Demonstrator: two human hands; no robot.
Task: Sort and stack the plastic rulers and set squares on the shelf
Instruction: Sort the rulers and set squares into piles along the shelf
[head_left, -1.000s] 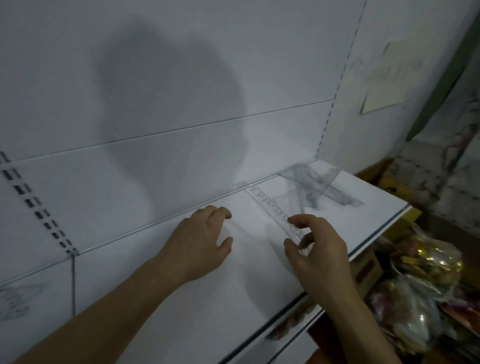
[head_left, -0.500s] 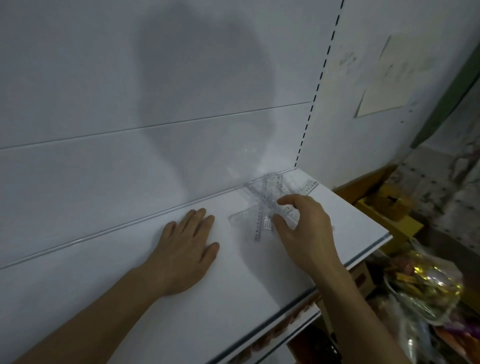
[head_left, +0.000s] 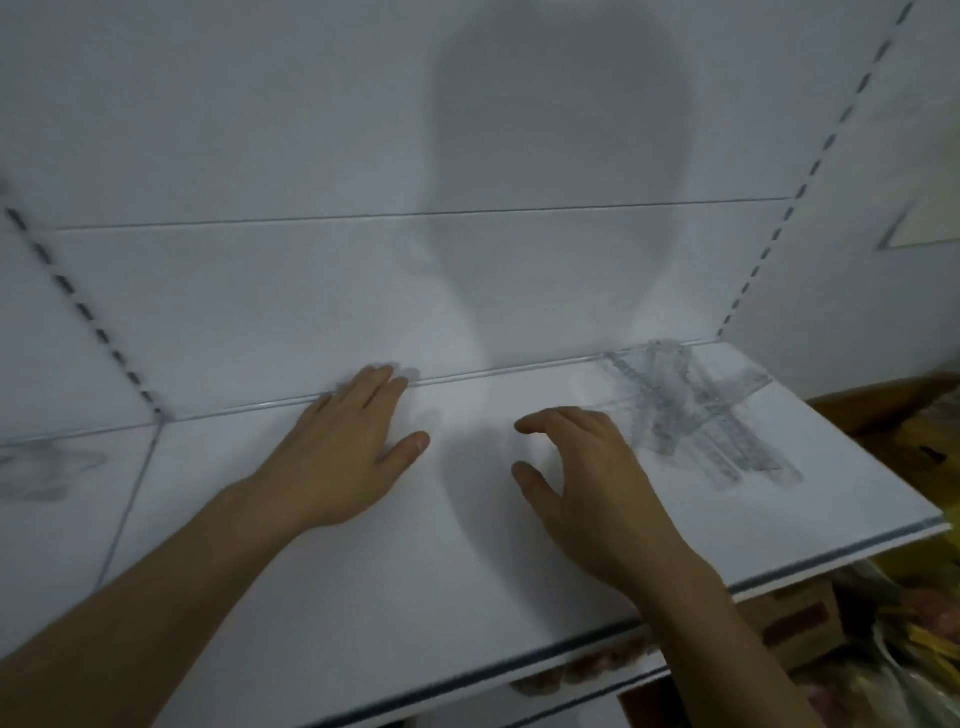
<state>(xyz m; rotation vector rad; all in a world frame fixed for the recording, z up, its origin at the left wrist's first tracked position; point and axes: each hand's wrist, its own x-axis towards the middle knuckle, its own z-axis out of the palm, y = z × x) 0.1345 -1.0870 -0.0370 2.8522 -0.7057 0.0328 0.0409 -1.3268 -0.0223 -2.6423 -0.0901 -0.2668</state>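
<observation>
Far left, at about nine o'clock, a faint grey smudge (head_left: 44, 467) lies on the neighbouring shelf panel; it may be another clear plastic piece, but the blur is too heavy to say.

Moving in: the left hand (head_left: 345, 449) lies flat on the white shelf (head_left: 363, 597), fingers straight and pointing at twelve o'clock towards the back wall (head_left: 311, 291), thumb splayed out to the right. It holds nothing.

Next, the right hand (head_left: 582, 478), just beside its partner, fingers loosely curled and apart, thumb and forefinger open like a claw over bare shelf. Nothing is pinched in it.

And here is the relation that matters: the pile of clear rulers and set squares (head_left: 685, 410) sits at roughly two o'clock from the right hand, just beyond its knuckles, in the shelf's back right corner. The pieces cross each other in a loose star; the longest ruler runs from eleven o'clock down to five. The right hand is plainly the nearer; the left is well apart from the pile. By my reading, the next reach is rightward and slightly back.

The surface is smooth, white and level, with open room between the hands and towards the front edge. A head-shaped shadow (head_left: 556, 156) falls on the wall. At far right, below the shelf, cardboard boxes (head_left: 800, 618) and wrapped goods (head_left: 909, 639).
</observation>
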